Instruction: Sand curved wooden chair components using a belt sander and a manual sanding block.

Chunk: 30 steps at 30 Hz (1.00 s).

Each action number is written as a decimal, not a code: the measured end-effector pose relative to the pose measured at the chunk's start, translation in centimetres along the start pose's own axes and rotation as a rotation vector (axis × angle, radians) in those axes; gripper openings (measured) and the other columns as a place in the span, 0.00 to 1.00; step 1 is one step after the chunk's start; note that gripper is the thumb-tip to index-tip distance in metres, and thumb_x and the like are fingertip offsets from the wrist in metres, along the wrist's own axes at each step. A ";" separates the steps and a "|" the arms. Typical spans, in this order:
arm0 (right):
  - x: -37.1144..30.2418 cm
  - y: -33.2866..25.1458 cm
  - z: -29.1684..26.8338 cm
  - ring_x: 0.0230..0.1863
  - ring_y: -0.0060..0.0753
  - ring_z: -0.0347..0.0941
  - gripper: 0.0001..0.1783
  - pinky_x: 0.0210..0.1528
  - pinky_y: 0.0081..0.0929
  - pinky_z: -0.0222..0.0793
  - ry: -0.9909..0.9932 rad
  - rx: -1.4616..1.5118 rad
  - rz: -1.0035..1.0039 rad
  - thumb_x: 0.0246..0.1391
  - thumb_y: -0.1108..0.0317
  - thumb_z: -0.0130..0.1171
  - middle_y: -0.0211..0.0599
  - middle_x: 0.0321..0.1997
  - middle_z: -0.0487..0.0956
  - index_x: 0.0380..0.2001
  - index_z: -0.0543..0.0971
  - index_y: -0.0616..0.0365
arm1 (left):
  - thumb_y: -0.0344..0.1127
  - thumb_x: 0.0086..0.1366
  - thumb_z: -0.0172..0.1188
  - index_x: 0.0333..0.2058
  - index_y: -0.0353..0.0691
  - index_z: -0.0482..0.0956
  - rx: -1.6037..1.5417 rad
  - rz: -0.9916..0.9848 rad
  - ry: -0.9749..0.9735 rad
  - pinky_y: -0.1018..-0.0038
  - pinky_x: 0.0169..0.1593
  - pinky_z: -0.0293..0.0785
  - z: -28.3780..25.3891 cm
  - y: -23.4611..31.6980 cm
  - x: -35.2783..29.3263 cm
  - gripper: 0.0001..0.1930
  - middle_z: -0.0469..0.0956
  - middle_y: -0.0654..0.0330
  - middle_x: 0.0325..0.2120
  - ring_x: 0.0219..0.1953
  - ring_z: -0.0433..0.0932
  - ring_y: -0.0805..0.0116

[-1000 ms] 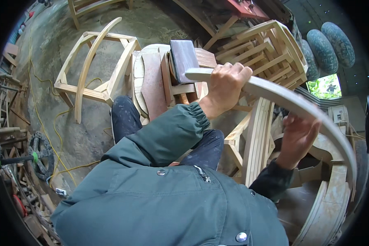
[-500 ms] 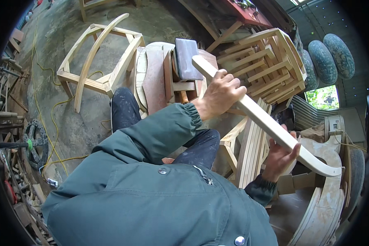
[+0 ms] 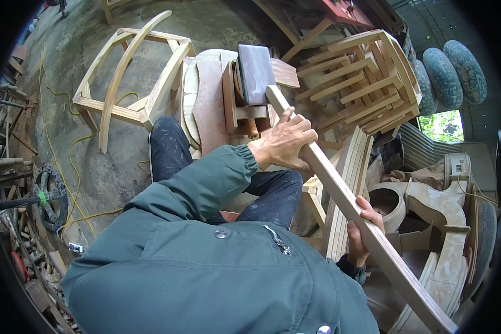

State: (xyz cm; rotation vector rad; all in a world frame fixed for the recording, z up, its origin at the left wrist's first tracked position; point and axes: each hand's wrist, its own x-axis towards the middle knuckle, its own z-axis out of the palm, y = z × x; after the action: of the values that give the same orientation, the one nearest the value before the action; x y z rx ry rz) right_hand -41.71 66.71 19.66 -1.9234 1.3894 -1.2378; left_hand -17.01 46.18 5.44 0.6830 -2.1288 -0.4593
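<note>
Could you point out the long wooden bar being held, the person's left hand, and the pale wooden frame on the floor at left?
Long wooden bar (image 3: 341,195): head view, its upper face near the middle.
Left hand (image 3: 283,140): head view, the back of the hand.
Wooden frame (image 3: 168,82): head view, its right-side rail.

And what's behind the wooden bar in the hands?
Wooden strips show on both sides of the bar, which covers their middle. The right hand wraps it from behind, its palm hidden.

Left of the wooden bar (image 3: 337,186), a slat (image 3: 113,83) lies across a frame (image 3: 168,80) on the floor (image 3: 117,170). Right of the bar's far end are stacked frames (image 3: 370,91) (inner tubes (image 3: 466,72) farther right); strips (image 3: 357,153) pass below the bar.
</note>
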 end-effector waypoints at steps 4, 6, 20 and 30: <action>3.1 -2.3 0.4 0.64 0.50 0.74 0.23 0.71 0.48 0.63 0.030 0.062 0.083 0.53 0.68 0.67 0.60 0.62 0.77 0.52 0.76 0.59 | 0.78 0.56 0.61 0.45 0.43 0.76 -0.058 -0.034 0.006 0.39 0.70 0.47 -1.0 -0.9 0.9 0.40 0.73 0.57 0.39 0.55 0.72 0.54; 5.6 -2.3 0.7 0.65 0.47 0.73 0.24 0.71 0.46 0.63 0.053 0.079 0.106 0.52 0.69 0.67 0.58 0.63 0.77 0.53 0.76 0.59 | 0.77 0.66 0.49 0.40 0.42 0.78 -0.081 -0.064 0.085 0.38 0.67 0.48 -0.7 -2.3 1.9 0.38 0.74 0.56 0.36 0.49 0.73 0.52; 4.4 10.4 11.2 0.68 0.54 0.73 0.20 0.70 0.46 0.67 0.010 0.075 0.029 0.55 0.81 0.67 0.65 0.66 0.75 0.50 0.77 0.55 | 0.74 0.73 0.40 0.44 0.41 0.78 0.171 -0.038 -0.007 0.48 0.73 0.43 -4.2 -13.4 1.1 0.37 0.73 0.54 0.41 0.55 0.71 0.56; 7.4 15.5 20.8 0.69 0.42 0.71 0.19 0.70 0.35 0.66 0.133 0.232 0.088 0.60 0.79 0.66 0.55 0.67 0.76 0.52 0.77 0.55 | 0.77 0.71 0.39 0.54 0.37 0.76 0.424 -0.182 -0.215 0.41 0.76 0.41 -7.4 -20.2 4.2 0.43 0.72 0.48 0.59 0.75 0.55 0.49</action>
State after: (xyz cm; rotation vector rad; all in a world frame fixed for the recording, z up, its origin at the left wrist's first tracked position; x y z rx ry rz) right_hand -30.83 51.21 0.39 -1.6328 1.3142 -1.4370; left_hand -6.94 27.06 1.48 1.1155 -2.4062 -0.1792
